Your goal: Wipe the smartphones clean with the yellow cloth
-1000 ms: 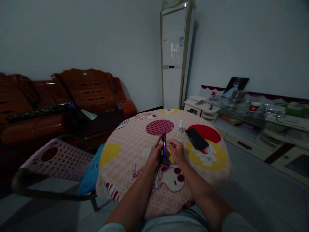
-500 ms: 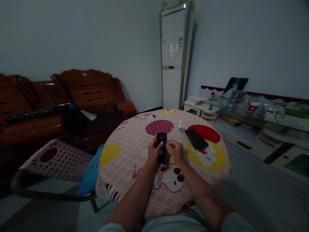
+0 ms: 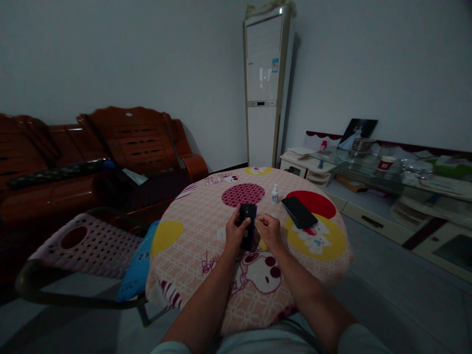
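My left hand (image 3: 236, 231) grips a dark phone (image 3: 248, 241) with a purple edge, its thumb lying across the phone's face. Close against the phone's right edge is my right hand (image 3: 269, 230), thumb and fingertips pinched together. Whatever sits in that pinch is too small to make out. Beyond my hands a small white bottle (image 3: 275, 194) stands upright on the patterned tablecloth (image 3: 199, 211). To the right lies a second black phone (image 3: 299, 212), flat on the cloth.
A woven chair (image 3: 92, 246) with a blue cushion (image 3: 138, 268) stands left of the round table. Behind it is a wooden sofa (image 3: 136, 137). A tall air conditioner (image 3: 262, 132) fills the corner. On the right, a glass-topped cabinet (image 3: 363, 211) carries a paper cup (image 3: 385, 163).
Both hands stay at the phone in nearly the same pose. The view has shifted very slightly; the bottle and the second phone stay put on the table.
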Available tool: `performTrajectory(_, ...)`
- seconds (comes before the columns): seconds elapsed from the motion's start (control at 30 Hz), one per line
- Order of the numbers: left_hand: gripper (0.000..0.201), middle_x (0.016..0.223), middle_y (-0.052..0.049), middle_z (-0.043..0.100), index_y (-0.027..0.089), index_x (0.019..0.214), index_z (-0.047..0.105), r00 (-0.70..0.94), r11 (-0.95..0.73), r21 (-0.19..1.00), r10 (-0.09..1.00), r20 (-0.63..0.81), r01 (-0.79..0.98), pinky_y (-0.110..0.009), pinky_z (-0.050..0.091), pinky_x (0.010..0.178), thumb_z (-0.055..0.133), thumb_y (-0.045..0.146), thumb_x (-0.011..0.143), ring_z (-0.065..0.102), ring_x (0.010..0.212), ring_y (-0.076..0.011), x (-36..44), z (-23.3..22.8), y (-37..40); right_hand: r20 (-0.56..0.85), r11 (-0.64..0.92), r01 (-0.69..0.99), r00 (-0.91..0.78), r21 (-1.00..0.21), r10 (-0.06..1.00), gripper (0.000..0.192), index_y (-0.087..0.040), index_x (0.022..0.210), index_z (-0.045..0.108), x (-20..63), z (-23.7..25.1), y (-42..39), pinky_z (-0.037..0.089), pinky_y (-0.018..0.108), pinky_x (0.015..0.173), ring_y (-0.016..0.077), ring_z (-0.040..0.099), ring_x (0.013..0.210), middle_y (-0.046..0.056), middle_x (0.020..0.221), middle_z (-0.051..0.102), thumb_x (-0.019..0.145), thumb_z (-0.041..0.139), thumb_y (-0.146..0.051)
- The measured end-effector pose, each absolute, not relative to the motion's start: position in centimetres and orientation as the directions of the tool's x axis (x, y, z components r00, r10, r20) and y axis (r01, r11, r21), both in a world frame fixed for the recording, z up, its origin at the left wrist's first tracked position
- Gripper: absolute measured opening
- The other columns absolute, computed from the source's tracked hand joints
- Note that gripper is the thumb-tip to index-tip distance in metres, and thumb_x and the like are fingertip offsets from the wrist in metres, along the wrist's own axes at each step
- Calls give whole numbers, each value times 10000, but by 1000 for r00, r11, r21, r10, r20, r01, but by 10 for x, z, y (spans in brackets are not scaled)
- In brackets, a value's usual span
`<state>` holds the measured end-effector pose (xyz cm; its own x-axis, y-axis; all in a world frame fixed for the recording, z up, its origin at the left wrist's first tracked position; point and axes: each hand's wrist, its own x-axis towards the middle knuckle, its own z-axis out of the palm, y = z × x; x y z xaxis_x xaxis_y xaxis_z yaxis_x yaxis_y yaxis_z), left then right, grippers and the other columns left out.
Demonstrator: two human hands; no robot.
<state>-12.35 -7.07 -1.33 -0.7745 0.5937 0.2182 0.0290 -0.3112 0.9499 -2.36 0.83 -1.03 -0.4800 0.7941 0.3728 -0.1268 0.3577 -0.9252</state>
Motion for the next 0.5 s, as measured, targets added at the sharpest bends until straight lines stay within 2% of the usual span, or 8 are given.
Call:
performTrajectory(0.2,697,1099,-40,682,224,1295,585,-769,-304,952,600,219,34,-259,467,830,782,205,627,610,988,-203,-124,-15,-70,360,325,-158,-470,-932,806,179,-180,605,572,-22,-9,10,322,218,467,108,435,483,-45,507,489,707,548,-325)
performTrajectory(0.37,748,1131,-71,667,199,1366,512,-767,-272,958,594,242,92,-299,478,811,761,272,665,621,925,-207,-129,-20,-70,347,318,-147,-503,-937,792,178,-179,551,536,-23,-7,6,288,212,448,97,398,465,-54,480,445,659,555,-320)
performTrajectory(0.5,753,1160,-82,655,200,1387,487,-752,-257,956,600,274,143,-320,475,834,743,312,688,615,954,-215,-129,-23,-69,346,319,-141,-484,-937,804,177,-174,567,550,-23,-6,7,293,209,453,99,410,477,-50,484,460,661,545,-324)
